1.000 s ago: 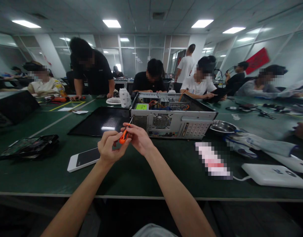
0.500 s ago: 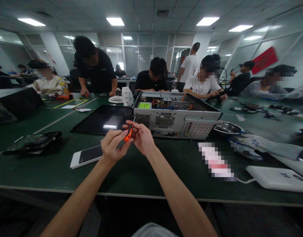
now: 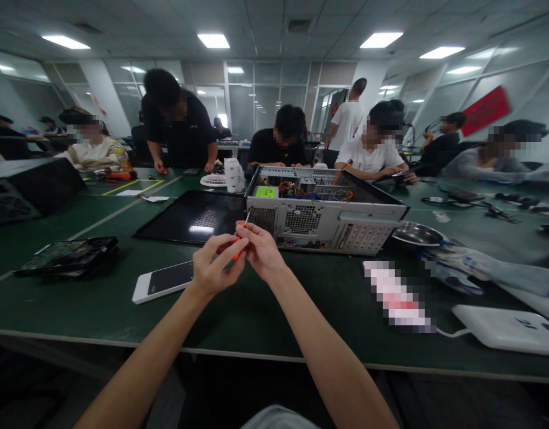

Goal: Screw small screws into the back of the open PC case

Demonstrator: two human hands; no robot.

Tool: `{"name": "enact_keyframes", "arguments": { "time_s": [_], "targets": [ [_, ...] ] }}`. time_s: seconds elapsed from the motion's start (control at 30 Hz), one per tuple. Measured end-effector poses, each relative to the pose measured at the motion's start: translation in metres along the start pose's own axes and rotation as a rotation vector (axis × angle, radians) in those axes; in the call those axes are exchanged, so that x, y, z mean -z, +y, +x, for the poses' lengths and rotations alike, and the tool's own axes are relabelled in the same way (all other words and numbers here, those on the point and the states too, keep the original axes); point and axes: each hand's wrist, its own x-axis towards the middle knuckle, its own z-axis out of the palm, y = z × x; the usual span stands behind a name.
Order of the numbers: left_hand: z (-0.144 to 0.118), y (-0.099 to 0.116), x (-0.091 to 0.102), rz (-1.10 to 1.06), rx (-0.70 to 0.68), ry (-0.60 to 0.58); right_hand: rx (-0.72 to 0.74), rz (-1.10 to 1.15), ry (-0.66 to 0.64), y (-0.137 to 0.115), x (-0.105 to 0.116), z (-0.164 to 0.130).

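Note:
Both hands are closed around a small screwdriver [image 3: 237, 249] with an orange handle. My left hand [image 3: 215, 263] pinches the rear of the handle, its fingers covering much of it. At the front of the handle are the fingertips of my right hand [image 3: 264, 252]. The thin metal shaft points up and away, to the left edge of a computer case [image 3: 321, 221]. Whether the tip touches the case I cannot tell. The case lies on its side with its top uncovered, showing wires and a green-labelled part. Its perforated rear panel faces me.
Left of the case lies a black side panel [image 3: 176, 220]; nearer are a white phone-like device [image 3: 167, 282] and stacked circuit boards [image 3: 68, 256]. A metal bowl [image 3: 417, 234], gloves [image 3: 489, 262] and a white power bank [image 3: 506, 328] are right. Several people sit or stand beyond.
My left fingers have shifted over the screwdriver handle and now hide more of it. The right hand stays at its front end. The whole view has moved slightly.

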Motion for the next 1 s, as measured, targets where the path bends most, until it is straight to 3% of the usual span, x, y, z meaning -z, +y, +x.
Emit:
{"name": "enact_keyframes", "arguments": {
  "time_s": [0.27,0.67,0.83,1.0],
  "targets": [
    [-0.0005,-0.0030,0.0014,0.034,0.066,0.084,-0.083,-0.037,-0.074,-0.0097,0.0028,-0.0070],
    [-0.0016,-0.0072,0.0025,-0.005,0.099,0.041,-0.044,-0.052,-0.037,-0.0070,0.0047,-0.0054],
    [-0.0008,-0.0051,0.0056,-0.061,0.052,0.019,-0.006,-0.055,-0.022,-0.0071,0.0058,-0.0047],
    [-0.0063,-0.0068,0.0013,0.002,0.092,0.030,-0.010,-0.053,-0.008,-0.0061,0.0052,-0.0052]
  ]
}}
